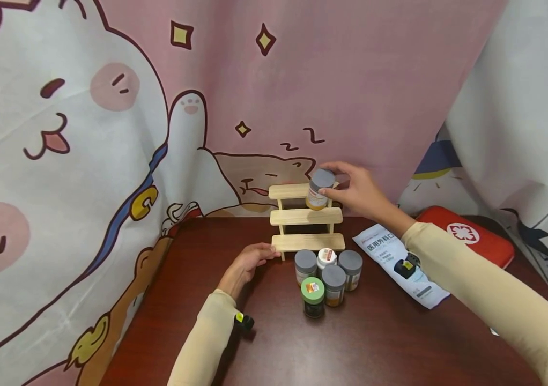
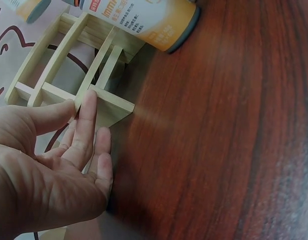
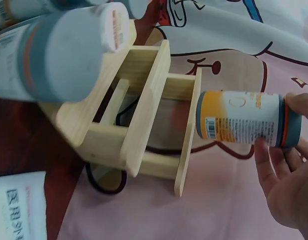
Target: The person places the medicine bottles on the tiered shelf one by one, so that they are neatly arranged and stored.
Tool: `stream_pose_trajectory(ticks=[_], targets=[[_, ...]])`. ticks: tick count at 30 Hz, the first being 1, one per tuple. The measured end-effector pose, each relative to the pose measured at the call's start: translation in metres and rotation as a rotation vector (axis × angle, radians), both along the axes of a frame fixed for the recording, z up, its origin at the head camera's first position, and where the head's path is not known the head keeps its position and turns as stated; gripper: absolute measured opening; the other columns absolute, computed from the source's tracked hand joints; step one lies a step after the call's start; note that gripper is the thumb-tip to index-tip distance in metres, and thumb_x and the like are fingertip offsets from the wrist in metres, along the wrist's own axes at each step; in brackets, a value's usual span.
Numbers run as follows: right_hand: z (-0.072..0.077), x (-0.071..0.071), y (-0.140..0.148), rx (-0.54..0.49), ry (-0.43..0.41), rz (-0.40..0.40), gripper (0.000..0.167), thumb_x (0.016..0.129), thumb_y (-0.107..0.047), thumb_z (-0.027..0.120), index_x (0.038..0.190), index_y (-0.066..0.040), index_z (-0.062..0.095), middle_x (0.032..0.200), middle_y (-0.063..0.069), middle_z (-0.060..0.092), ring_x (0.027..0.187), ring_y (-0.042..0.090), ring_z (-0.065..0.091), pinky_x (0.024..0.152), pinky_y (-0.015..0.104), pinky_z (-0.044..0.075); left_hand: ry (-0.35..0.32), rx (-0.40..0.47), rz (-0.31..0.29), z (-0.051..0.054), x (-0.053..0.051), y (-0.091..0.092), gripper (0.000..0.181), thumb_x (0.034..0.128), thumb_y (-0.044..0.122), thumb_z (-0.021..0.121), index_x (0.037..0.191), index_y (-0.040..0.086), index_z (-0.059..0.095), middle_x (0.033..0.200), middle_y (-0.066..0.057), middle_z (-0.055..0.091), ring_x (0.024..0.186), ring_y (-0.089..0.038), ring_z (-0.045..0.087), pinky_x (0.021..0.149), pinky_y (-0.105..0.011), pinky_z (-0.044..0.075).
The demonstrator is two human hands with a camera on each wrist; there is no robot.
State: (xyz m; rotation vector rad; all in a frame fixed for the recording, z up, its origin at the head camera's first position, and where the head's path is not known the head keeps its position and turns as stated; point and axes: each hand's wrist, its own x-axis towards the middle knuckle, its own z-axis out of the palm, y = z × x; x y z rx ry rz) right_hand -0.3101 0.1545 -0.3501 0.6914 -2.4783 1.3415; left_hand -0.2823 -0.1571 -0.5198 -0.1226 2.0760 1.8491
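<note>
My right hand [image 1: 358,187] grips a pill bottle [image 1: 318,194] by its grey lid, up at the top tier of a small three-step wooden rack [image 1: 306,216]. In the right wrist view the bottle [image 3: 238,118] has a white and orange label, and its base is close to the top board. Low at the rack's left end, my left hand [image 1: 251,259] pinches the bottom board's end between thumb and index finger, seen closer in the left wrist view on the rack [image 2: 111,100]. The other left fingers are loosely bent.
Before the rack stand several bottles: grey-lidded ones [image 1: 334,284], a small white-lidded one [image 1: 326,257] and a green-lidded jar [image 1: 313,296]. A white packet [image 1: 390,254] and a red case [image 1: 481,236] lie to the right. A printed curtain [image 1: 375,80] hangs behind the dark table [image 1: 158,321].
</note>
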Motion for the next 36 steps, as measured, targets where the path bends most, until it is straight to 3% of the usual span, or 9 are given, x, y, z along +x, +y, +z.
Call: stream_pose_trajectory(ticks=[5, 8, 13, 22, 30, 36], targets=[[0.005, -0.01, -0.022, -0.016, -0.016, -0.028, 0.06, 0.091, -0.016, 0.084, 0.146, -0.011, 0.061, 0.139, 0.013, 0.069, 0.107, 0.035, 0.075, 0.087, 0.047, 0.062, 0.006, -0.006, -0.009, -0.001, -0.001, 0.001, 0.025, 0.1048, 0.019, 0.064, 0.121, 0.001, 0.069, 0.107, -0.005, 0.083, 0.12, -0.034, 0.067, 0.105, -0.043, 0.041], [0.006, -0.017, -0.034, -0.039, -0.031, -0.034, 0.061, 0.09, -0.014, 0.084, 0.146, -0.01, 0.061, 0.141, 0.015, 0.068, 0.11, 0.036, 0.075, 0.091, 0.049, 0.06, 0.004, -0.007, -0.005, -0.002, -0.001, 0.001, 0.025, 0.1049, 0.019, 0.063, 0.122, 0.001, 0.068, 0.107, -0.005, 0.083, 0.123, -0.036, 0.067, 0.106, -0.043, 0.041], [0.006, -0.029, -0.051, -0.058, -0.06, -0.027, 0.061, 0.092, -0.012, 0.083, 0.147, -0.007, 0.059, 0.145, 0.017, 0.066, 0.117, 0.037, 0.071, 0.1, 0.047, 0.056, 0.003, -0.014, 0.004, -0.002, -0.001, 0.0, 0.025, 0.1049, 0.018, 0.063, 0.122, 0.0, 0.067, 0.109, -0.007, 0.083, 0.124, -0.036, 0.066, 0.106, -0.043, 0.041], [0.009, -0.054, -0.061, -0.022, -0.07, -0.014, 0.058, 0.092, -0.012, 0.082, 0.145, -0.007, 0.061, 0.139, 0.016, 0.068, 0.114, 0.033, 0.066, 0.096, 0.046, 0.053, 0.006, -0.01, -0.016, -0.002, -0.006, 0.003, 0.025, 0.1042, 0.02, 0.064, 0.122, 0.003, 0.069, 0.107, -0.003, 0.083, 0.118, -0.028, 0.068, 0.1, -0.036, 0.042], [0.01, -0.071, -0.075, -0.024, -0.128, 0.035, 0.058, 0.094, -0.016, 0.082, 0.147, -0.009, 0.061, 0.147, 0.014, 0.064, 0.132, 0.031, 0.064, 0.111, 0.048, 0.05, -0.003, -0.008, -0.012, -0.001, -0.002, 0.002, 0.027, 0.1048, 0.019, 0.064, 0.124, 0.0, 0.066, 0.109, -0.007, 0.083, 0.125, -0.038, 0.065, 0.108, -0.044, 0.041], [0.012, -0.074, -0.084, -0.035, -0.131, 0.015, 0.052, 0.094, -0.018, 0.082, 0.142, -0.012, 0.065, 0.143, 0.012, 0.068, 0.127, 0.03, 0.067, 0.107, 0.046, 0.053, -0.006, -0.008, -0.005, -0.001, -0.001, 0.0, 0.027, 0.1044, 0.02, 0.064, 0.123, 0.001, 0.067, 0.105, -0.003, 0.083, 0.125, -0.038, 0.065, 0.109, -0.045, 0.04]])
